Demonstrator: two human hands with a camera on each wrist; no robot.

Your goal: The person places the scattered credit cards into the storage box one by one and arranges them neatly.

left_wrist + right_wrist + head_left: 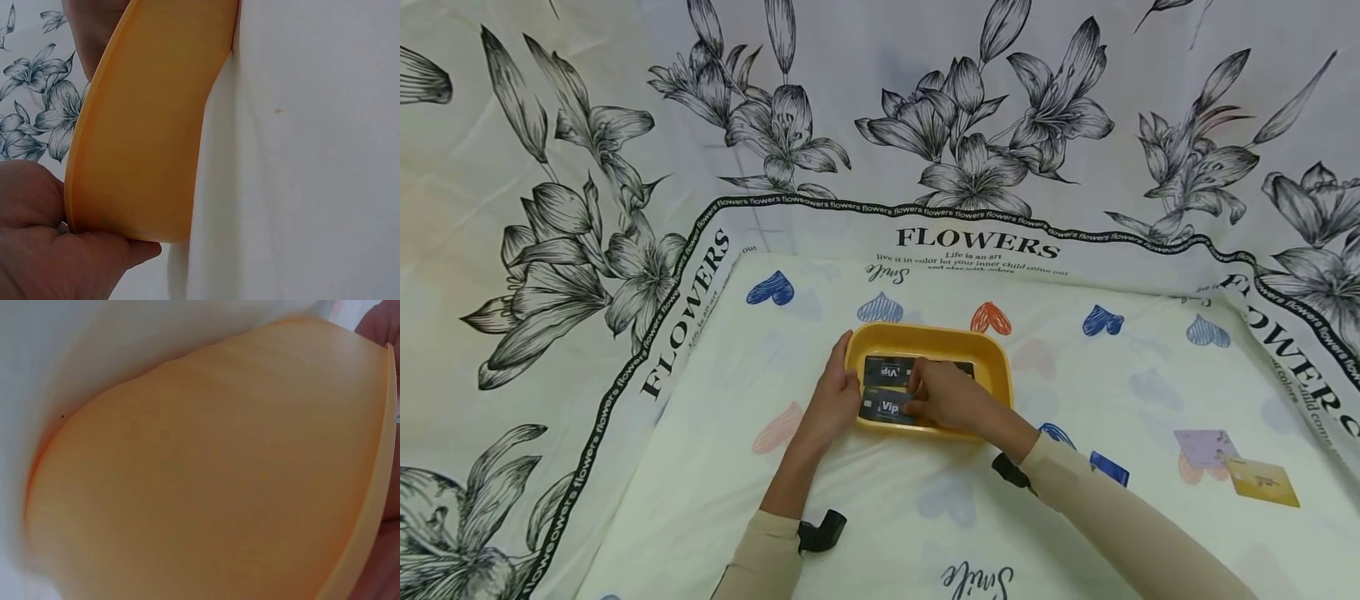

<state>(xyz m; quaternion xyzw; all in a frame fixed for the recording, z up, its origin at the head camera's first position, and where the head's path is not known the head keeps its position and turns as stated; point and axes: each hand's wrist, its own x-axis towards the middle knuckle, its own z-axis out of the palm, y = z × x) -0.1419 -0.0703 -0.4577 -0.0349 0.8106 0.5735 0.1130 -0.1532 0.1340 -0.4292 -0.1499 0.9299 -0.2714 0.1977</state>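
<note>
A yellow plastic tray rests on the cloth, with black cards inside. My left hand grips its left end; in the left wrist view the thumb and a finger meet the rim and outer wall. My right hand reaches over the near edge, its thumb and fingers pinching at the lower black VIP card, whose right part is hidden. Above that lies another black VIP card, upside down in the head view. A further dark card shows partly behind the right hand.
To the right on the heart-printed cloth, a gold card overlaps a lilac card. A blue card lies beside the right sleeve, partly covered by it. A flower-printed curtain rises behind.
</note>
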